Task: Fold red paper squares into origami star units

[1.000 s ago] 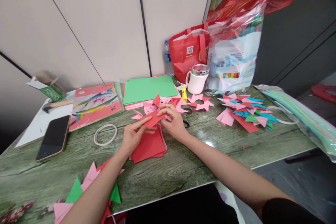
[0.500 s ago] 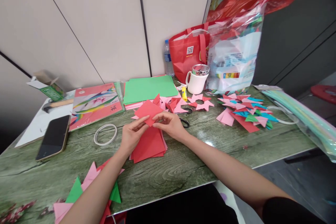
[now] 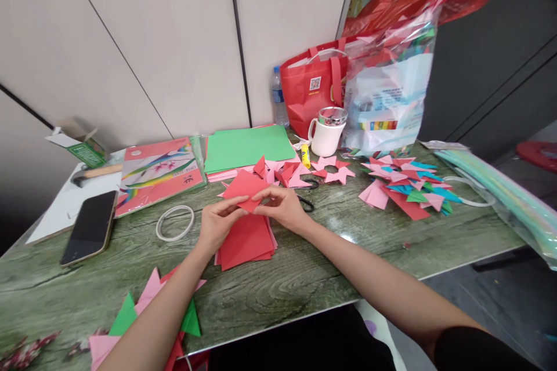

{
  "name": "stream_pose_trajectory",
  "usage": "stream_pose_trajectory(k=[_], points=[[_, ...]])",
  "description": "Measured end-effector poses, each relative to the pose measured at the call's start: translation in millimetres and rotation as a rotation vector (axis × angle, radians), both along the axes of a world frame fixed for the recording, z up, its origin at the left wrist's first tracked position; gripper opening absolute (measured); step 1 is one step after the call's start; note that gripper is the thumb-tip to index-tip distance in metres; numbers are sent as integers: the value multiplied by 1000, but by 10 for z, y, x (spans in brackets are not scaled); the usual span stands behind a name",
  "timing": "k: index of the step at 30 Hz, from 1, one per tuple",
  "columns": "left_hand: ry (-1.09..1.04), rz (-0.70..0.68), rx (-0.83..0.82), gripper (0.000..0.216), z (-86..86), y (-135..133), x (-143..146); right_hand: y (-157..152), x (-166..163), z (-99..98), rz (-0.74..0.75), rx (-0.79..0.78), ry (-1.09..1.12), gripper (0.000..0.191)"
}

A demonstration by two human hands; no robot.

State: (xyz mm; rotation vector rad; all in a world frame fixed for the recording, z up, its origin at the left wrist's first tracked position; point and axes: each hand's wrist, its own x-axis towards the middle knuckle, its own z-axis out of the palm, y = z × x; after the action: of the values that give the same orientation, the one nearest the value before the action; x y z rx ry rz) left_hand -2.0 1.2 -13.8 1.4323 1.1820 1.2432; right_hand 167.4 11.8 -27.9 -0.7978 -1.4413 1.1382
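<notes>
Both my hands hold one red paper square (image 3: pixel 244 187) just above a stack of red paper (image 3: pixel 246 240) on the green wood-grain table (image 3: pixel 304 278). My left hand (image 3: pixel 220 223) pinches the sheet's near corner between thumb and fingers. My right hand (image 3: pixel 282 206) pinches the same corner from the right. The sheet tilts up and away from me. Folded pink and red paper shapes (image 3: pixel 282 173) lie right behind it.
A tape ring (image 3: pixel 174 222) and a phone (image 3: pixel 89 227) lie left. Green sheets (image 3: pixel 248 146), a paper pad (image 3: pixel 159 174), a white mug (image 3: pixel 327 131), a glue stick (image 3: pixel 305 155), scissors (image 3: pixel 307 203), a red bag (image 3: pixel 311 90) and a colourful pile of folded pieces (image 3: pixel 404 185) surround the hands. Paper triangles (image 3: pixel 143 313) sit near me.
The red piece, held folded small a second ago, has opened out into a full square that stands tilted up. Both hands shifted slightly toward each other at its near corner.
</notes>
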Motion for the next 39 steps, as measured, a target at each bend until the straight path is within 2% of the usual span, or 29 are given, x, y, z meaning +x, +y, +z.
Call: stream_pose_trajectory(k=[7,13,16,21,25,30,39], points=[[79,37,77,17,-35,2,-22,8,-11,10,-5,-62,51,19],[31,69,48,18,-46,-17,8,-31,-48,0,-20,-148,86,22],[-31,39,10,40,-24,-35,31,-35,-76,-20,-55,-164,111,27],[-136,10,10,84,41,-68,87,-21,-106,-37,-111,-228,191,50],[-221,-17,-64,101,67,-64,114,-20,-109,-33,-66,-275,234,59],[-277,-15,-161,96,46,-50,114,-17,-103,-45,-48,-308,234,53],[-344,-21,-196,81,-30,-16,92,-3,-102,-81,-34,-312,200,45]])
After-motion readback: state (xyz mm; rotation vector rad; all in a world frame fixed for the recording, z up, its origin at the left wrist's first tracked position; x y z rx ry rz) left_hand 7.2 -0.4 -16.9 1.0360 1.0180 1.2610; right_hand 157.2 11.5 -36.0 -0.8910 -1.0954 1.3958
